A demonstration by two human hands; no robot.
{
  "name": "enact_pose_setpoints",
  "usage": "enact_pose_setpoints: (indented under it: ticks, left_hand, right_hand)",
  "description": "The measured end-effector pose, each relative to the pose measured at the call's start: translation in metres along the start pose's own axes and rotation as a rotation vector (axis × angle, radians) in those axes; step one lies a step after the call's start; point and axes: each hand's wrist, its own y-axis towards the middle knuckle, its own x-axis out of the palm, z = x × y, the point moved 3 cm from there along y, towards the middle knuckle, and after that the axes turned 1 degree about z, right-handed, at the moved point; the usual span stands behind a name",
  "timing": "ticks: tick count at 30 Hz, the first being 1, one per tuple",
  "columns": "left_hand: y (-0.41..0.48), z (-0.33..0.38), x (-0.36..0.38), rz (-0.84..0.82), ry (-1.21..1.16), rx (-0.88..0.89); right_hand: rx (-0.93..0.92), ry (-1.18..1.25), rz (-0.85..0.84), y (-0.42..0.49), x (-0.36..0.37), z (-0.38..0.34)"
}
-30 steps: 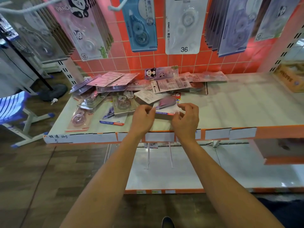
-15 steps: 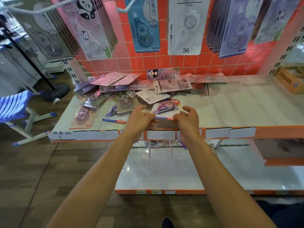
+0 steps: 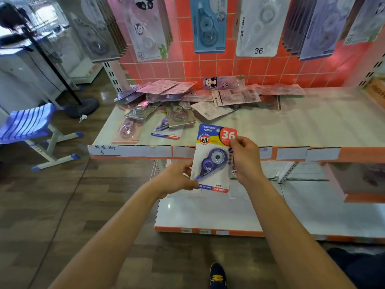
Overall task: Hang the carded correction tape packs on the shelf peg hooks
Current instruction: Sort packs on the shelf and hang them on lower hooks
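Observation:
A carded correction tape pack (image 3: 213, 157) with a purple dispenser and a red "36" corner stands upright in front of the shelf edge. My left hand (image 3: 177, 179) pinches its lower left corner. My right hand (image 3: 246, 158) grips its right edge near the top. Several more carded packs (image 3: 177, 105) lie in a loose pile on the white shelf (image 3: 302, 126). Other packs hang from peg hooks on the orange grid wall above, among them a blue one (image 3: 208, 24) and a white one marked 36 (image 3: 259, 28). Bare peg hooks (image 3: 200, 192) stick out under the shelf, below the held pack.
A lower white shelf (image 3: 270, 213) sits beneath. A blue stool (image 3: 29, 126) and a black fan stand (image 3: 83, 107) are on the wooden floor at left. A cardboard box (image 3: 377, 90) sits at the shelf's far right. My shoe (image 3: 217, 276) shows at the bottom.
Both hands lifted the pack off the shelf, drew it toward me and tipped it upright, so its printed front now faces me in front of the shelf edge.

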Motion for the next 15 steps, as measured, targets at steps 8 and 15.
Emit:
enact_pose_setpoints:
  ticks: [8,15]
  left_hand:
    - [-0.038,-0.067,0.02,0.005,-0.085,-0.006]
    - [-0.032,-0.166,0.05,0.071,-0.147,-0.103]
  right_hand:
    - [-0.033,-0.035,-0.026,-0.061,0.033,0.049]
    - [-0.029,-0.102,-0.048,-0.077,0.038,0.13]
